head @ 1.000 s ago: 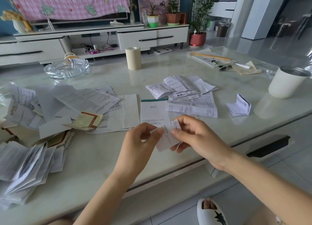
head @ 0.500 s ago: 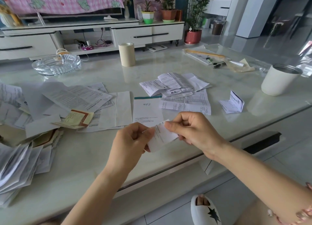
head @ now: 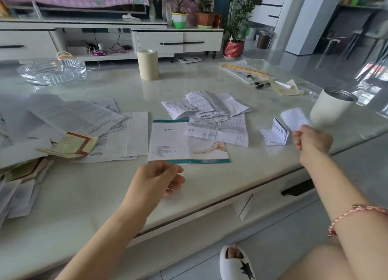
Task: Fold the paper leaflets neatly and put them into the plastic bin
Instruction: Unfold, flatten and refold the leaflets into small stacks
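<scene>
My right hand pinches one folded leaflet near the white bin, left hand loosely curled, empty; most leaflets lie unfolded on the desk, so it's early I'd say.

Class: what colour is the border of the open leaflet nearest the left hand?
Teal, on the leaflet; head view.

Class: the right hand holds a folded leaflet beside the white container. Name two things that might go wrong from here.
1. The right hand pinches the folded leaflet by its lower edge only; it might spring open or slip before reaching the white container.
2. A second folded leaflet stands on the table just left of that hand; a careless sweep could knock it out of shape.
</scene>
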{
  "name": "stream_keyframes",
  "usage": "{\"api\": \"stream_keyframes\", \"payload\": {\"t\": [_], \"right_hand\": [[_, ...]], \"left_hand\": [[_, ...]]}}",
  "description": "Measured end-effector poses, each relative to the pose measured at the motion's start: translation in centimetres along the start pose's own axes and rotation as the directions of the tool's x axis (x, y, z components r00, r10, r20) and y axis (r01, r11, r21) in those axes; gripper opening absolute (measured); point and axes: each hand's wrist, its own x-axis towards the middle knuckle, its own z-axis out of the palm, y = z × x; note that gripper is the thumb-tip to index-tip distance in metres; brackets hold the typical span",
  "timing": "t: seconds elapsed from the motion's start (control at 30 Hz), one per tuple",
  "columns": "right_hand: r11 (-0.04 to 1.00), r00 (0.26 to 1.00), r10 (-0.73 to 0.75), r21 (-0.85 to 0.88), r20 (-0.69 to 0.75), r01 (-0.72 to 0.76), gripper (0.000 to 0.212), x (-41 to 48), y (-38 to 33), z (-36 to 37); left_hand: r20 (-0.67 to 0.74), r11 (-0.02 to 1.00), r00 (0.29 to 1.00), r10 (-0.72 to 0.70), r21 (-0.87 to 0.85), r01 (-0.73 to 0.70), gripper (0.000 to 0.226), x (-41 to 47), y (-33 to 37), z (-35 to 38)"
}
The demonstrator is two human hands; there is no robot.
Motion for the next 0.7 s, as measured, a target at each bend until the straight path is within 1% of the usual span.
{"api": "stream_keyframes", "payload": {"t": [0.03, 0.07, 0.1, 0.17, 0.2, 0.27, 0.33, 0.37, 0.4, 0.43, 0.47, 0.5, 0.57, 0.6, 0.63, 0.7], "right_hand": [[0.996, 1.0, 0.02, -0.089, 0.013, -0.018, 0.023, 0.6, 0.5, 0.3], [0.978, 0.999, 0.001, -0.21, 0.046, 0.008, 0.02, 0.9, 1.0, 0.8], [0.939, 0.995, -0.045, -0.336, 0.091, 0.074, 0.022, 0.9, 1.3, 1.1], [0.799, 0.976, -0.115, -0.566, 0.186, 0.202, 0.028, 0.2, 1.3, 1.9], [0.727, 0.967, -0.125, -0.643, 0.223, 0.242, 0.026, -0.2, 1.0, 2.1], [0.649, 0.957, -0.111, -0.71, 0.267, 0.273, 0.025, -0.4, 0.6, 2.1], [0.611, 0.951, -0.095, -0.737, 0.294, 0.289, 0.029, -0.3, 0.5, 2.2], [0.603, 0.945, -0.114, -0.734, 0.308, 0.312, 0.026, -0.4, 0.5, 2.3], [0.583, 0.934, -0.158, -0.733, 0.32, 0.35, 0.017, -0.6, 0.4, 2.3], [0.564, 0.91, -0.231, -0.715, 0.344, 0.413, 0.015, -0.7, 0.5, 2.3], [0.539, 0.869, -0.305, -0.682, 0.389, 0.494, 0.025, -0.8, 0.7, 2.3], [0.506, 0.807, -0.365, -0.629, 0.464, 0.59, 0.032, -1.1, 0.8, 2.3], [0.42, 0.662, -0.42, -0.514, 0.621, 0.748, 0.034, -1.8, 1.3, 2.3], [0.374, 0.606, -0.412, -0.48, 0.68, 0.793, 0.033, -2.2, 1.5, 2.2], [0.33, 0.566, -0.397, -0.463, 0.723, 0.823, 0.032, -2.5, 1.8, 2.1], [0.236, 0.522, -0.344, -0.466, 0.78, 0.853, 0.034, -3.0, 2.1, 1.7]], "left_hand": [[0.009, 1.0, 1.0, -0.001, 0.007, 0.001, 0.022, 0.0, -0.1, 0.3], [0.013, 1.0, 1.0, 0.003, 0.019, -0.004, 0.022, 0.1, -0.3, 0.5], [0.018, 0.999, 1.0, 0.008, 0.031, -0.009, 0.023, 0.1, -0.4, 0.8], [0.008, 0.999, 1.0, 0.019, 0.045, -0.02, 0.022, 0.1, -0.7, 0.6], [0.003, 0.998, 1.0, 0.024, 0.051, -0.024, 0.022, 0.0, -0.8, 0.5], [0.006, 0.998, 0.999, 0.032, 0.061, -0.032, 0.022, 0.0, -0.9, 0.4], [0.009, 0.997, 0.999, 0.035, 0.062, -0.036, 0.023, 0.0, -0.9, 0.4], [0.008, 0.997, 0.999, 0.037, 0.07, -0.037, 0.022, 0.0, -1.0, 0.4], [0.005, 0.996, 0.999, 0.039, 0.078, -0.039, 0.022, 0.0, -1.1, 0.5], [0.001, 0.995, 0.999, 0.041, 0.087, -0.041, 0.022, 0.1, -1.1, 0.6], [-0.002, 0.995, 0.999, 0.042, 0.094, -0.041, 0.022, 0.2, -1.3, 0.7], [-0.004, 0.994, 0.999, 0.044, 0.102, -0.044, 0.022, 0.3, -1.4, 0.7], [-0.004, 0.992, 0.999, 0.051, 0.113, -0.05, 0.022, 0.4, -1.5, 0.9], [-0.004, 0.992, 0.999, 0.053, 0.117, -0.052, 0.022, 0.4, -1.6, 0.9], [-0.004, 0.991, 0.999, 0.053, 0.121, -0.052, 0.022, 0.4, -1.6, 0.8], [-0.002, 0.992, 0.999, 0.051, 0.119, -0.05, 0.023, 0.4, -1.7, 0.7]]}}
